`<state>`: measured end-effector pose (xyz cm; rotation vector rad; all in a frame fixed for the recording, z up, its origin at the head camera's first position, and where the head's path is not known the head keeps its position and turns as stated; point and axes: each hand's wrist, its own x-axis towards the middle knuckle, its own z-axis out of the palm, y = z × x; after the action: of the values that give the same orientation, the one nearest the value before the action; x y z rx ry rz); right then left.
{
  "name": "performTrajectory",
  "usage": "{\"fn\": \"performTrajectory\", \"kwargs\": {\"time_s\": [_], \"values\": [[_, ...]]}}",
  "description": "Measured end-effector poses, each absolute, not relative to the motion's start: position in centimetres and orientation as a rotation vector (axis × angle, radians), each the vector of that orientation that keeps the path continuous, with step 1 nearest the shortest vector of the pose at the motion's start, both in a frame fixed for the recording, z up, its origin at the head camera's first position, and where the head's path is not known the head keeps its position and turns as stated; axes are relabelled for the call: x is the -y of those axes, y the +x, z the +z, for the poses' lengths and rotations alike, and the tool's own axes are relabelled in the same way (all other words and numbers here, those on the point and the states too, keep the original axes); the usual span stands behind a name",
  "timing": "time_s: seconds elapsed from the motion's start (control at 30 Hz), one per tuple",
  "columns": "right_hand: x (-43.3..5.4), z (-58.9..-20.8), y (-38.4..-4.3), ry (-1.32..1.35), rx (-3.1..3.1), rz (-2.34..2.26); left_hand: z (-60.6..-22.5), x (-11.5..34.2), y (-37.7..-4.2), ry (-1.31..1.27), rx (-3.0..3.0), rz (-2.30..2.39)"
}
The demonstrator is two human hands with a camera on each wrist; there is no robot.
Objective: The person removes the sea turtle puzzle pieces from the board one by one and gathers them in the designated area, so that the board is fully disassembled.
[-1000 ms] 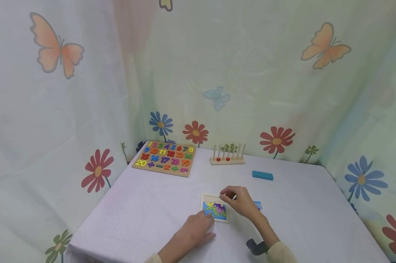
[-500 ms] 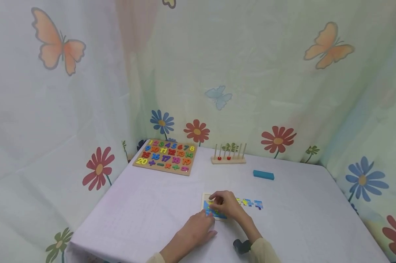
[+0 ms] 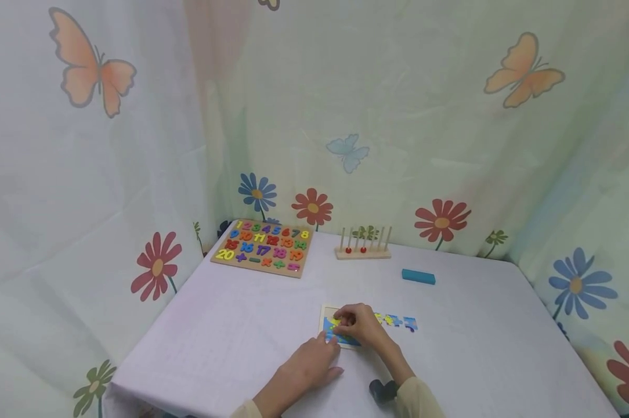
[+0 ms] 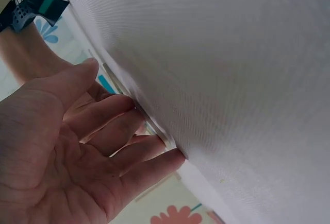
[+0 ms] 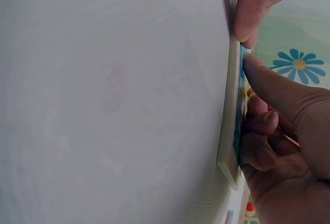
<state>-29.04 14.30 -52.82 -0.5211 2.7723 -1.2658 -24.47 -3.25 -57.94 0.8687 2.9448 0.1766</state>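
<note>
A small jigsaw puzzle [image 3: 329,332] in a pale wooden frame lies near the front of the table, its blue and yellow picture partly covered by my hands. My left hand [image 3: 309,363] rests at its lower left edge with extended fingers; in the left wrist view the fingertips [image 4: 172,157] touch down along the frame. Over the picture, my right hand [image 3: 360,325] bends thumb and fingers down in a pinch on a puzzle piece, mostly hidden beneath them. In the right wrist view the thumb [image 5: 263,74] presses at the picture surface, with the other fingers curled opposite.
Several loose puzzle pieces [image 3: 395,320] lie in a row right of my right hand. Farther back are a number board [image 3: 262,248], a wooden peg stand [image 3: 363,254] with red beads, and a teal block [image 3: 418,276]. Printed curtains [image 3: 398,116] enclose the table [image 3: 231,325].
My right hand has moved left from beside the frame's upper right corner to over the picture, uncovering the row of loose pieces. My left hand has stayed at the frame.
</note>
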Motion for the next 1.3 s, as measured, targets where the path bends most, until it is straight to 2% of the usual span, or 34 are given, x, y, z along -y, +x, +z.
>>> {"fn": "performTrajectory", "kwargs": {"time_s": [0.4, 1.3], "values": [[-13.91, -52.86, -29.14, -0.38, -2.795, -1.239, -57.91, 3.18, -24.68, 0.841, -2.92, 0.169], [-13.63, -52.41, -28.88, -0.341, -2.781, -1.29, -58.15, 3.1, -24.93, 0.868, -2.946, 0.165]]}}
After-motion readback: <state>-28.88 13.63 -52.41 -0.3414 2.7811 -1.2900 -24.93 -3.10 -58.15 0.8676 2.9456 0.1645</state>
